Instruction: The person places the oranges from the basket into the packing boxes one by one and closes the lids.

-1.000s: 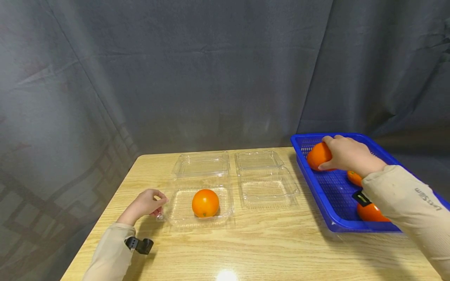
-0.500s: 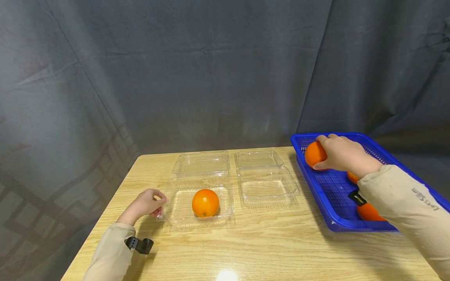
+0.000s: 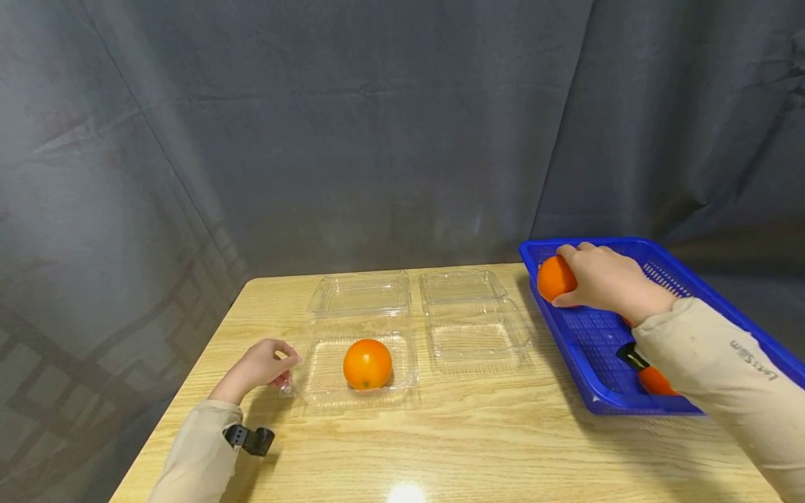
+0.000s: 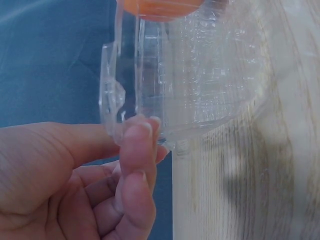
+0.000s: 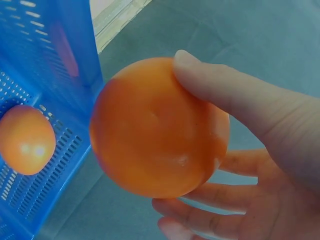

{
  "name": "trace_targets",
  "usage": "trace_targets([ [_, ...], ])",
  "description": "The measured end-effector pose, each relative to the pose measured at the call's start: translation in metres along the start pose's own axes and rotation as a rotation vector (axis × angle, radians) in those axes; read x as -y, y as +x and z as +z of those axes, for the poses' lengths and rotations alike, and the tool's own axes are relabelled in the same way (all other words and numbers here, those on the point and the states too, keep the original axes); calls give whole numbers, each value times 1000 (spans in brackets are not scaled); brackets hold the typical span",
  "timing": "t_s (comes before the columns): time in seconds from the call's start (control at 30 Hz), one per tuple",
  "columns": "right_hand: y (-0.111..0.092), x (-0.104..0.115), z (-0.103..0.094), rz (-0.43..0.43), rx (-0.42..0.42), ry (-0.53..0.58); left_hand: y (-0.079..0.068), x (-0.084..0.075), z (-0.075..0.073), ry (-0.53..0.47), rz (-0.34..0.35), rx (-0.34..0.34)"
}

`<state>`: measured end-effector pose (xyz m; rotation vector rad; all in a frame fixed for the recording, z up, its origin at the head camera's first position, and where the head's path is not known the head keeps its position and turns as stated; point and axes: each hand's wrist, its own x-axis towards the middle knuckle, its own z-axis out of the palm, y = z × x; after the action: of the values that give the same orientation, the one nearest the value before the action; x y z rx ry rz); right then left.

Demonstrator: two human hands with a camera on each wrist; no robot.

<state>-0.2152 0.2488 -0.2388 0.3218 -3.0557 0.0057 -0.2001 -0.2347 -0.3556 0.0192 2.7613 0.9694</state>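
My left hand [image 3: 267, 367] pinches the near left edge of an opened clear plastic clamshell box [image 3: 323, 363], its thumb and fingertips on the rim in the left wrist view. One orange [image 3: 367, 364] sits in that box's near half, and the lid half leans back behind it. Over at the right, my right hand [image 3: 610, 279] grips another orange [image 3: 556, 280], thumb on one side and fingers on the other. In the head view this orange overlaps the left wall of the blue basket [image 3: 569, 360]; the right wrist view has it just beside the basket wall.
A second opened clear box [image 3: 472, 339] stands between the first box and the basket. Inside the basket more orange fruit [image 3: 657, 381] lies partly hidden by the right sleeve [image 3: 711, 370]. A grey curtain [image 3: 390, 140] hangs behind the wooden table [image 3: 465, 440].
My right hand has shifted slightly left with the orange, toward the basket's left rim. The left hand, the box and the orange in it have stayed put.
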Motion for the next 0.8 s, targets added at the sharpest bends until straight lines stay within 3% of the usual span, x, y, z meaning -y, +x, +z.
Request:
trace_targets([
  [0.8,0,22,4,-77,-72,-21,0,0,0,-6,-5,3],
])
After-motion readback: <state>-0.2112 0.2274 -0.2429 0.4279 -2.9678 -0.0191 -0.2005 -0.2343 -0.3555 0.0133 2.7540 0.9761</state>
